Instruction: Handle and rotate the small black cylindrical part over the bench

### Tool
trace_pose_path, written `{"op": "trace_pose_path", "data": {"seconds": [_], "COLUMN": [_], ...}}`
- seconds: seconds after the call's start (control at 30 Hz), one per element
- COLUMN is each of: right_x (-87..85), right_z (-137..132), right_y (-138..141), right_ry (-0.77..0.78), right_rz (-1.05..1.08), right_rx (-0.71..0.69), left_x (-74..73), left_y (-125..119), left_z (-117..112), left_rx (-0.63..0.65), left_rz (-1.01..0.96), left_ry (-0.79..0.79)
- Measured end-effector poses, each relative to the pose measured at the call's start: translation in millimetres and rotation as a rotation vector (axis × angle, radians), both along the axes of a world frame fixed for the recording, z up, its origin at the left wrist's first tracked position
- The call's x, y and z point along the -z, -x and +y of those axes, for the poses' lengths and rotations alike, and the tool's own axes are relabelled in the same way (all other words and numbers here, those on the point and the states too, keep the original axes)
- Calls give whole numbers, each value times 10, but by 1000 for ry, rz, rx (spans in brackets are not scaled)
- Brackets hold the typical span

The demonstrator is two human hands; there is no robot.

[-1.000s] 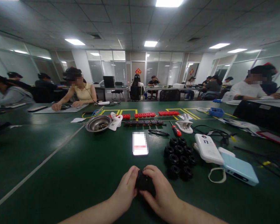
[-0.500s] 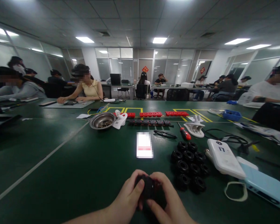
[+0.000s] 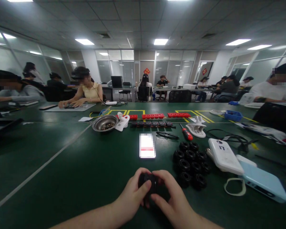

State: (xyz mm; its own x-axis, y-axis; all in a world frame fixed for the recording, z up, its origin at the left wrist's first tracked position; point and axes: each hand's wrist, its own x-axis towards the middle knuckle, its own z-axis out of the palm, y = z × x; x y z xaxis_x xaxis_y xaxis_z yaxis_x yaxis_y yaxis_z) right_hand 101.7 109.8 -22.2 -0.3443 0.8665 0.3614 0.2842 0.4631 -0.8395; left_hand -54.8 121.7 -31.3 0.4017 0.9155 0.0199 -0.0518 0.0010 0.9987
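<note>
Just above the table, near its front edge, a black round part (image 3: 153,183) is held between both hands. My left hand (image 3: 132,193) is closed around its left side, thumb lying across the front. On the other side, my right hand (image 3: 175,194) curves round it with fingertips at the top right edge and thumb lower down; the fingers partly hide the part. To the right lies a cluster of several black wheel-like parts (image 3: 190,155), ring-shaped with open centres. A lit phone (image 3: 147,146) rests flat beyond my hands.
Further back are a metal bowl (image 3: 105,123) of small parts, red blocks (image 3: 153,116), black blocks (image 3: 152,124), black-framed glasses (image 3: 167,135) and a screwdriver (image 3: 187,133). At right lie a white device (image 3: 225,155), a light blue box (image 3: 264,181) and a pale band (image 3: 235,187). Co-workers sit around.
The camera view has shifted slightly, so the table things sit a little further left and higher. Both hands stay on the black round part, which appears slightly turned.
</note>
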Motion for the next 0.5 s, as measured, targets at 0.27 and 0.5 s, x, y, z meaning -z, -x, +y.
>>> {"op": "trace_pose_path", "data": {"seconds": [0.27, 0.5], "right_x": [21, -15], "right_z": [63, 20], "right_y": [3, 6], "right_ry": [204, 111], "right_rz": [41, -32], "right_rx": [4, 1], "left_x": [-2, -5], "left_y": [-7, 7], "left_z": [-36, 3], "left_rx": [-33, -16], "left_rz": [-18, -8], "left_ry": [-33, 29]}}
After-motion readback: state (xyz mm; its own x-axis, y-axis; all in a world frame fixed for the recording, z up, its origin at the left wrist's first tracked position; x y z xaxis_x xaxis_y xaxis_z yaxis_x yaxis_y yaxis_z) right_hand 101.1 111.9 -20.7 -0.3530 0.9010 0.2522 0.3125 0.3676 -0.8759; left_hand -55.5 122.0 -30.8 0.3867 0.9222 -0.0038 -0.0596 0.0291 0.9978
